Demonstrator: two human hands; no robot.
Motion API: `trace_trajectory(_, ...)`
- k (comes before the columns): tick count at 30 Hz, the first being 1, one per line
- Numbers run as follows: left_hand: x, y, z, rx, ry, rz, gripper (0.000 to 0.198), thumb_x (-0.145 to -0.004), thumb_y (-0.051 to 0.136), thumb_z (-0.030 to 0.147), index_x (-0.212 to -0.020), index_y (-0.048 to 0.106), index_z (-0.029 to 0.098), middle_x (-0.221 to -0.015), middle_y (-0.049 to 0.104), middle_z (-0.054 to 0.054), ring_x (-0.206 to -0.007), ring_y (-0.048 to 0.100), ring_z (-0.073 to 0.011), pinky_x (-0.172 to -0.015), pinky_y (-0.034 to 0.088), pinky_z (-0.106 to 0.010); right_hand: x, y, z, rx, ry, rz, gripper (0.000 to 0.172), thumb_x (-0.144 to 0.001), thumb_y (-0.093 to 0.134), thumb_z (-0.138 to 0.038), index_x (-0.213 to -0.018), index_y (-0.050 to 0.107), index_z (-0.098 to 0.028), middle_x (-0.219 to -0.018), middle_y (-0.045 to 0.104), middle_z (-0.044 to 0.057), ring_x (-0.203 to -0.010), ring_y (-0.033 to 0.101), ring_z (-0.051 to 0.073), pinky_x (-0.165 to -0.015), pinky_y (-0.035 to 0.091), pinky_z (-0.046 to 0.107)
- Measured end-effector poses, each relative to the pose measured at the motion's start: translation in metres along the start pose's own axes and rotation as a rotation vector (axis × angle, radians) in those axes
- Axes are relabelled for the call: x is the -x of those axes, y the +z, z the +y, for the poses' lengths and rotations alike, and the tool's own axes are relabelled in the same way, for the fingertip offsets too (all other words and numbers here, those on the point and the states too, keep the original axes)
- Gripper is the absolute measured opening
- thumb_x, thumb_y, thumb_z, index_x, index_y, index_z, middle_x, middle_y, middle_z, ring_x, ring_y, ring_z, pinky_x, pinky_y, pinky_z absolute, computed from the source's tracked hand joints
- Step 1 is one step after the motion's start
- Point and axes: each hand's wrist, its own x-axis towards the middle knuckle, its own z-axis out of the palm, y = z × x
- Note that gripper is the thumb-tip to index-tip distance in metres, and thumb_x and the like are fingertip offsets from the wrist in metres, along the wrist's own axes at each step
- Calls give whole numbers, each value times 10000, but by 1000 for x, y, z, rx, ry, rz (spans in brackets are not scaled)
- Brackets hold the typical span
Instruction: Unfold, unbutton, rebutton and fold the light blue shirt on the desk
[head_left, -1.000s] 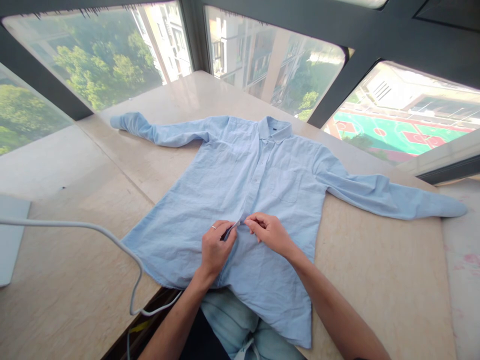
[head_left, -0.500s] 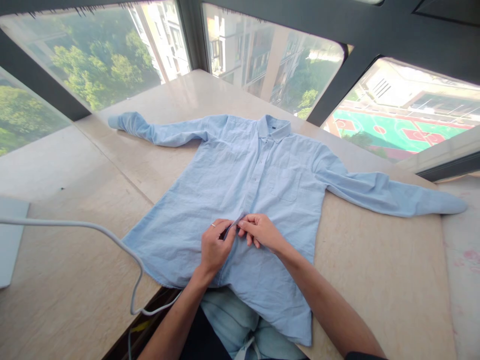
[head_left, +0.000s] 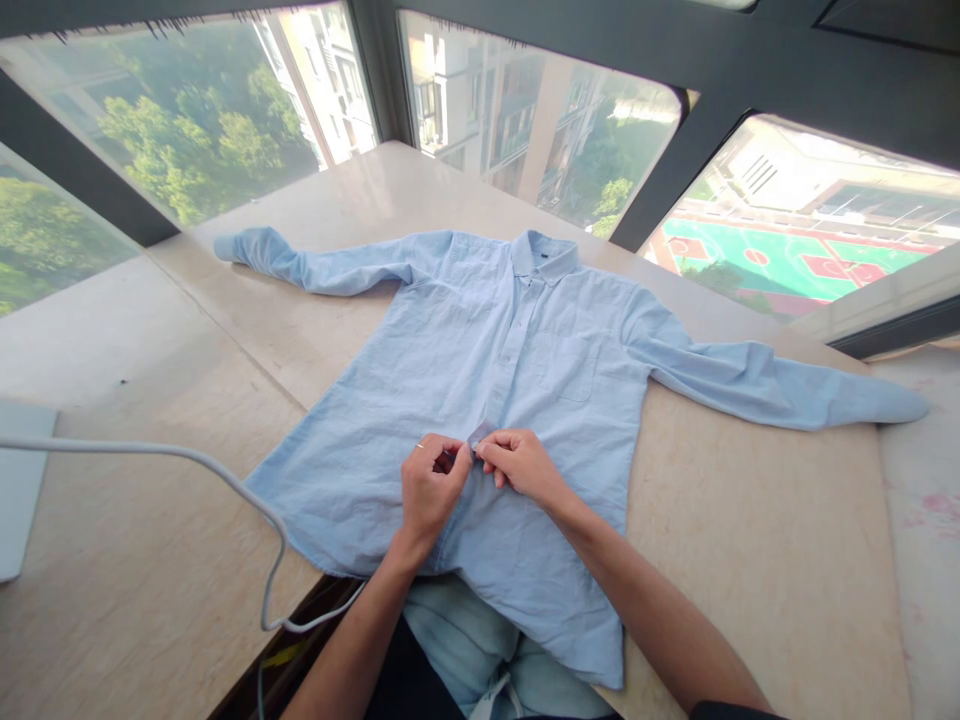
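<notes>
A light blue button-up shirt (head_left: 375,390) lies spread on the stone ledge, collar away from me and both sleeves stretched out to the sides. Its front placket runs down the middle, and the upper part appears closed. My left hand (head_left: 435,490) pinches the placket edge low on the front, between thumb and fingers. Right beside it, my right hand (head_left: 521,465) pinches the same strip of cloth, the fingertips nearly touching. The cloth is raised slightly there. Any button between the fingers is hidden.
A white cable (head_left: 202,458) loops over the ledge (head_left: 765,520) on the left, near my left forearm. At the far left edge lies a pale flat object (head_left: 26,500). Windows (head_left: 540,120) with dark frames border the ledge behind the shirt.
Both hands stay at the same spot on the placket. The fingertips have shifted slightly, and the pinched edge of cloth is turned a little differently.
</notes>
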Motion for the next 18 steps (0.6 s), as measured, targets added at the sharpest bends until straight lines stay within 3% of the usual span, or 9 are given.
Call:
trace_trajectory(5, 0, 1, 0, -30, -7, 9, 174, -823, 609, 262, -669, 622, 182, -645, 606, 12, -583, 536, -112, -585, 429, -234, 1, 0, 0, 4, 13, 1, 193, -791, 587, -276, -644, 650, -167, -459, 565, -42, -334, 415, 56, -368, 296, 181)
trace_trajectory(9, 1, -1, -1, -125, 4, -74, 168, -841, 584, 253, -700, 636, 177, -689, 612, 2, -605, 537, -114, -608, 419, -236, 3, 0, -1, 107, 44, -19, 253, -841, 547, -298, -620, 589, -181, -409, 527, -56, -295, 379, 63, -346, 292, 185)
trace_trajectory(12, 0, -2, -2, -167, 21, -122, 173, -870, 564, 256, -741, 654, 182, -734, 621, -9, -624, 546, -120, -631, 425, -241, 4, 2, -2, 214, 7, 9, 273, -872, 538, -322, -632, 555, -195, -427, 526, -62, -308, 430, 75, -370, 329, 191)
trace_trajectory(18, 0, 0, -5, -230, 18, -96, 141, -885, 585, 238, -958, 696, 192, -887, 644, -27, -600, 540, -109, -645, 448, -254, 6, 4, -5, 416, -71, 119, 270, -897, 561, -352, -677, 581, -197, -531, 583, -41, -410, 528, 103, -452, 363, 214)
